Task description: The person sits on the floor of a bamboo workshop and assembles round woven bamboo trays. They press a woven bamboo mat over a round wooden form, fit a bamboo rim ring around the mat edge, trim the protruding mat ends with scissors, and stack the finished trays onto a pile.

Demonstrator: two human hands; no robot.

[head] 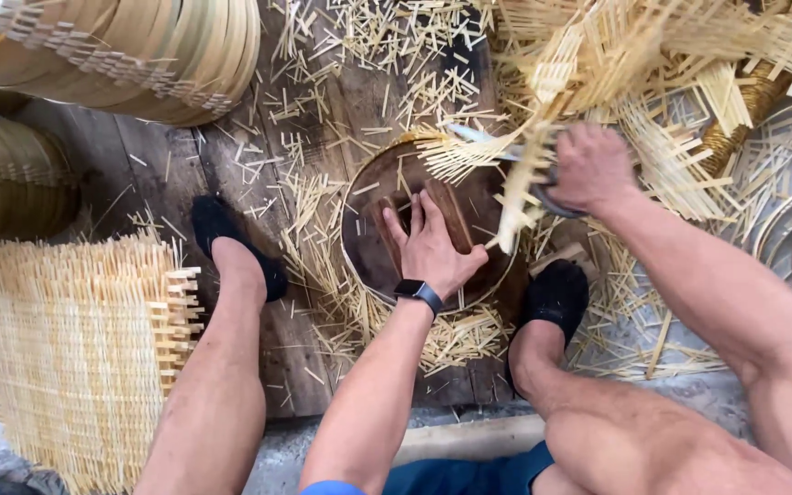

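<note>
Your left hand (433,246) lies flat, fingers spread, pressing down on the round wooden block (373,220); it grips nothing. Your right hand (588,170) is closed around a blade (480,139), its edge pointing toward the left hand, with a woven bamboo mat piece (524,183) hanging just below and in front of the right hand's knuckles.

Risks, as I judge them: the blade sits close above your left fingertips, so a slip or a hard chop could catch them. The mat piece is loose and floppy; it could swing and spoil the cut. Bamboo offcuts (323,275) are piled all round the left hand and under both feet, so footing could slide. Splinters could jab your bare skin.

Hard to see: the blade's handle is buried inside the right hand and its tip is lost among the strips. What lies under the left palm is covered. The stacked hoops (176,64) far beyond the left hand are cut off at the frame edge.
</note>
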